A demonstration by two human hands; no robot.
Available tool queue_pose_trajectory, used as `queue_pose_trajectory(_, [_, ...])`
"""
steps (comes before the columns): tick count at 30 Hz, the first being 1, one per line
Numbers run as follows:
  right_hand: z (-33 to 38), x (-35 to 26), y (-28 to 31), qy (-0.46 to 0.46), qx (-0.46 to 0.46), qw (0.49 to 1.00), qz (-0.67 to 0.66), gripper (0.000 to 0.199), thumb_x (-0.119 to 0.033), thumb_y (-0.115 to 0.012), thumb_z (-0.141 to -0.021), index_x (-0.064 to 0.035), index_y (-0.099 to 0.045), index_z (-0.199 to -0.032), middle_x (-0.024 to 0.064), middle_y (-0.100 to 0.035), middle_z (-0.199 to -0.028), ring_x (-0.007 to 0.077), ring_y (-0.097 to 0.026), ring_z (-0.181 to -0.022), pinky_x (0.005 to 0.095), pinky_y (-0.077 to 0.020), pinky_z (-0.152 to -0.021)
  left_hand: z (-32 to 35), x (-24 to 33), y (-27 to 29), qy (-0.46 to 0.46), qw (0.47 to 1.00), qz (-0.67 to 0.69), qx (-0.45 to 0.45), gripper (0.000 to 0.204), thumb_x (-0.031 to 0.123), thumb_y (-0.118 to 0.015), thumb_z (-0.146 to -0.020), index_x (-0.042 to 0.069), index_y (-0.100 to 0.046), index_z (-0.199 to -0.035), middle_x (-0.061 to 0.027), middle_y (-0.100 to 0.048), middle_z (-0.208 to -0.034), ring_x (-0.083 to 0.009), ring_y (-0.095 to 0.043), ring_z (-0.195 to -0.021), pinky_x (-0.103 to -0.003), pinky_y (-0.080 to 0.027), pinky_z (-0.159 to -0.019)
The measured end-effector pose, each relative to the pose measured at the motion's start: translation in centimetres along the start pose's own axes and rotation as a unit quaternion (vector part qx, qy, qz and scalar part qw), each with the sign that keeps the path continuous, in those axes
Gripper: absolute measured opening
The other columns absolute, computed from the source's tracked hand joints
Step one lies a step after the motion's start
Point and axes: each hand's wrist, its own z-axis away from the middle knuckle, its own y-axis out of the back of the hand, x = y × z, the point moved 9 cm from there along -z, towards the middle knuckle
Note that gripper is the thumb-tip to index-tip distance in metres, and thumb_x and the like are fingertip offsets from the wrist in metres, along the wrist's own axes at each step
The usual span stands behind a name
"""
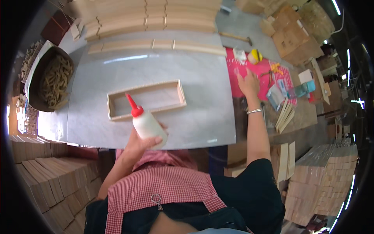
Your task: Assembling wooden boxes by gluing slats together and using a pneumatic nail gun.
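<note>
My left hand (141, 141) is wrapped round a white glue bottle (148, 124) with a red pointed nozzle, tilted with its tip up and to the left. Just beyond the bottle, a long rectangular wooden frame (146, 83) lies on the grey table (198, 128). The bottle hides part of the frame's near side. My right hand (249, 82) reaches out over a pink sheet (235, 87) on the right, its fingers stretched apart and nothing seen in them. Near its fingertips are a yellow tape roll (255, 56) and a small clear container (240, 54).
Wooden strips (163, 46) and stacked boards (156, 19) lie along the far side. A hammer (235, 37) rests at far right. At left stands a bin (58, 78) of wood offcuts. Thin wood sticks (285, 116) and a blue-green tape dispenser (305, 89) lie right.
</note>
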Motion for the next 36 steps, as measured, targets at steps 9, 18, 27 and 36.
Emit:
queue_pose_trajectory(9, [-1.4,0.8,-3.8,-0.060,-0.171,0.855,-0.486,0.027,-0.005,-0.065,-0.090,-0.0026,-0.057,-0.116,0.0155,-0.068,-0.103,0.0183,-0.067,-0.081,0.0271,-0.0551,-0.063,0.5,-0.8,-1.1,0.123,0.979,-0.161,-0.023,0.058,0.023,-0.089,-0.072,-0.002,-0.063,-0.117,-0.0159,-0.071,-0.101,-0.0255,-0.068,-0.092,-0.035,-0.056,-0.084])
queue_pose_trajectory(18, [19.2,-18.4,8.7,0.036,-0.247,0.761,-0.599,0.035,-0.006,-0.073,-0.083,-0.0046,-0.054,-0.112,0.0080,-0.061,-0.092,0.0156,-0.059,-0.078,0.0259,-0.0500,-0.068,-0.2,-2.0,-4.1,0.121,0.968,-0.204,-0.086,0.060,0.022,-0.086,-0.068,0.001,-0.063,-0.118,-0.0142,-0.071,-0.103,-0.0261,-0.066,-0.086,-0.037,-0.055,-0.079])
queue_pose_trajectory(27, [21.0,-6.0,4.5,-0.037,-0.109,0.945,-0.305,0.033,-0.015,-0.071,-0.088,0.0000,-0.057,-0.114,0.0133,-0.065,-0.108,0.0236,-0.062,-0.092,0.0343,-0.0517,-0.084,4.2,-2.1,-1.0,0.050,0.936,-0.330,-0.110,0.058,0.022,-0.087,-0.067,0.003,-0.062,-0.115,-0.0158,-0.072,-0.103,-0.0284,-0.068,-0.089,-0.037,-0.055,-0.079])
queue_pose_trajectory(36, [35.8,-36.7,3.5,0.446,-0.168,0.784,-0.398,0.039,-0.009,-0.058,-0.089,0.0025,-0.062,-0.126,0.0190,-0.057,-0.132,0.0343,-0.054,-0.122,0.0463,-0.0412,-0.111,12.9,0.8,10.0,0.017,0.973,-0.191,0.131,0.073,0.017,-0.089,-0.068,0.001,-0.056,-0.130,-0.0128,-0.068,-0.105,-0.0239,-0.066,-0.091,-0.036,-0.054,-0.084])
